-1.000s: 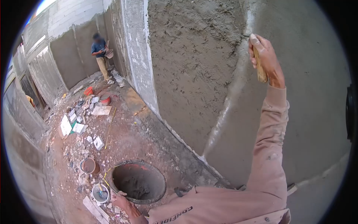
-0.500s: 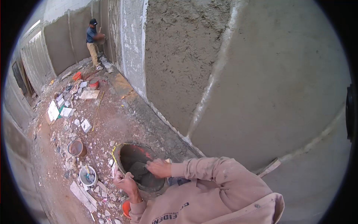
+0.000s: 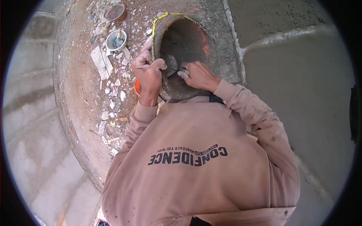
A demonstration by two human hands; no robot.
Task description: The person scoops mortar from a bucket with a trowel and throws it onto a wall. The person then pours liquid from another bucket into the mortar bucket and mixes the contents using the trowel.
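A mortar-caked bucket [image 3: 205, 37] with red patches inside and a yellow rim leans with its mouth turned up toward me. My left hand [image 3: 148, 71] is closed on the left side of its rim, thumb up. Inside the mouth, my right hand [image 3: 198, 75] is wrapped round a trowel [image 3: 172, 64]. The trowel's grey blade points to the left, close to the bucket's inner wall, and its handle is hidden by my fingers. Grey mortar coats the inside of the bucket.
A white bucket [image 3: 116, 40] with a tool in it and a brown bucket [image 3: 115, 13] stand on the rubble-strewn ground. Something orange [image 3: 137, 86] shows beside my left wrist. A plastered wall [image 3: 290, 86] rises close on my right.
My view has tipped down, so the bucket appears higher and the co-worker is out of view. My left hand stays on the rim; the trowel in my right hand has shifted inside the bucket.
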